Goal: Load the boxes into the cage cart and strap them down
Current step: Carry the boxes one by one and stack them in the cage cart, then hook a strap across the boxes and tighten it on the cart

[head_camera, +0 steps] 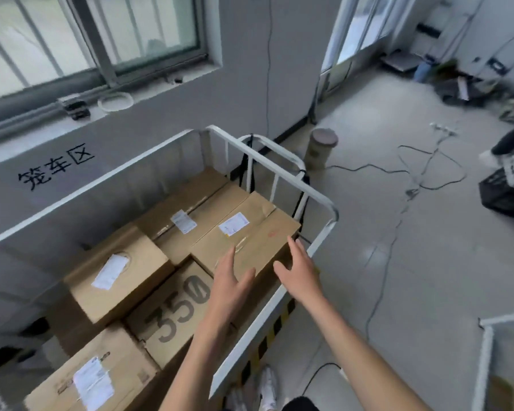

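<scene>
Boxes (119, 280) fill the cage cart (321, 199) while left hand (232, 281) and right hand (298, 269), fingers straight and spread, empty, flank the top box (250, 232).

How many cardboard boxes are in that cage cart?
5 visible: far box, right box, left box, 350 box in the middle, nearest box. More may be hidden underneath.
</scene>
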`<state>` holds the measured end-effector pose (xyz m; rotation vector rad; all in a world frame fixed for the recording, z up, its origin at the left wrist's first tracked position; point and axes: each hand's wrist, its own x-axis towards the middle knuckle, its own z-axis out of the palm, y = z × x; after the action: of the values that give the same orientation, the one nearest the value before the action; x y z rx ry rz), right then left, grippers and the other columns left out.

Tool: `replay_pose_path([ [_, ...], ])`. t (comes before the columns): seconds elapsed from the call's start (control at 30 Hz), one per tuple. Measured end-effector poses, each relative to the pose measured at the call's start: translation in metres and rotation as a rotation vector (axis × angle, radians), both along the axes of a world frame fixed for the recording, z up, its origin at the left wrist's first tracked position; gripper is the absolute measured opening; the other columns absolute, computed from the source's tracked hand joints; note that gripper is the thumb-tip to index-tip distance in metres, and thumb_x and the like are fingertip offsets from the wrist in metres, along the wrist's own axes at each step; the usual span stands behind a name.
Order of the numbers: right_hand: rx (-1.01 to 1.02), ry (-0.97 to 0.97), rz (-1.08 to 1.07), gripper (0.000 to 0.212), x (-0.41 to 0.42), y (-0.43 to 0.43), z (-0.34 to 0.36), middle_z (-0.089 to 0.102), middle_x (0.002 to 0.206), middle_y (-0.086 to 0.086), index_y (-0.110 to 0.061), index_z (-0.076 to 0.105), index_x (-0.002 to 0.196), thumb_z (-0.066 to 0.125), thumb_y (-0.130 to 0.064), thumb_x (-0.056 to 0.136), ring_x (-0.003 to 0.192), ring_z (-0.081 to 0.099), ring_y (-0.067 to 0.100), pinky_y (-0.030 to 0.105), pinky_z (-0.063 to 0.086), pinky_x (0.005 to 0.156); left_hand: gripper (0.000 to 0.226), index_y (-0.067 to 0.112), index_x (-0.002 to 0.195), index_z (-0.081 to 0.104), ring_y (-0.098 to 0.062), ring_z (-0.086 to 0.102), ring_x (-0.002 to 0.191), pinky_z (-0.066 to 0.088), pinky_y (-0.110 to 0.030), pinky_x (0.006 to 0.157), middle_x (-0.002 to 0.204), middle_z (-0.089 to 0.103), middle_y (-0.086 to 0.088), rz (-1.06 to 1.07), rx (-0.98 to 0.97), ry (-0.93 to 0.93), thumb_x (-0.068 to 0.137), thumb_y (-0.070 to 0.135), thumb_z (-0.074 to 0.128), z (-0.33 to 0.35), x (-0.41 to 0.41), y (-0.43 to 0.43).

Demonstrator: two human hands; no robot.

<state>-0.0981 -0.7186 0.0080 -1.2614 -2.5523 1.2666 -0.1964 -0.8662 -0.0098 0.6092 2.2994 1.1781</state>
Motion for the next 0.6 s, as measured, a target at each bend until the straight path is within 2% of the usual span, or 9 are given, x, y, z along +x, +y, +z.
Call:
replay_pose_path([
  [0.13,0.007,0.037,-0.101,0.073,0.038,0.032,0.014,0.009,0.167,-0.005,-0.033,0.016,0.157,0.053,-0.039,0.095,0.152,0.014,0.017,0.042,0.025,0.121,0.072,0.027,0.157,0.025,-0.013,0.030,0.147,0.027,-0.033,0.116,0.162,0.030,0.005,-0.138,0.052,0.003,0.096,0.042,0.059,0.018,0.013,0.062],
  [0.23,-0.001,0.056,-0.164,0.073,0.057,0.060,0.019,0.011,0.166,-0.005,-0.033,0.016,0.158,0.053,-0.038,0.095,0.152,0.014,0.016,0.037,0.023,0.119,0.070,0.026,0.156,0.027,-0.009,0.029,0.146,0.024,-0.025,0.113,0.161,0.030,0.007,-0.228,0.108,-0.033,0.095,0.040,0.059,0.031,0.025,0.106],
  [0.33,0.004,0.097,-0.229,0.072,0.067,0.098,0.022,0.015,0.165,-0.006,-0.031,0.017,0.157,0.054,-0.037,0.096,0.151,0.017,0.014,0.033,0.022,0.118,0.069,0.022,0.155,0.030,-0.009,0.031,0.144,0.022,-0.021,0.110,0.160,0.034,0.005,-0.304,0.106,0.013,0.095,0.038,0.059,0.041,0.032,0.156],
  [0.47,-0.019,0.124,-0.221,0.072,0.068,0.157,0.019,0.022,0.163,-0.010,-0.033,0.017,0.157,0.056,-0.038,0.097,0.149,0.024,0.012,0.029,0.026,0.114,0.068,0.023,0.155,0.031,-0.010,0.035,0.143,0.028,-0.025,0.109,0.159,0.036,0.006,-0.333,0.101,0.031,0.095,0.041,0.058,0.046,0.032,0.223],
  [0.6,-0.045,0.128,-0.159,0.069,0.056,0.229,0.019,0.026,0.162,-0.011,-0.036,0.019,0.156,0.055,-0.041,0.098,0.147,0.029,0.013,0.030,0.031,0.112,0.068,0.023,0.154,0.032,-0.011,0.037,0.143,0.033,-0.029,0.112,0.159,0.038,0.004,-0.297,0.083,0.014,0.094,0.043,0.056,0.046,0.024,0.291],
])
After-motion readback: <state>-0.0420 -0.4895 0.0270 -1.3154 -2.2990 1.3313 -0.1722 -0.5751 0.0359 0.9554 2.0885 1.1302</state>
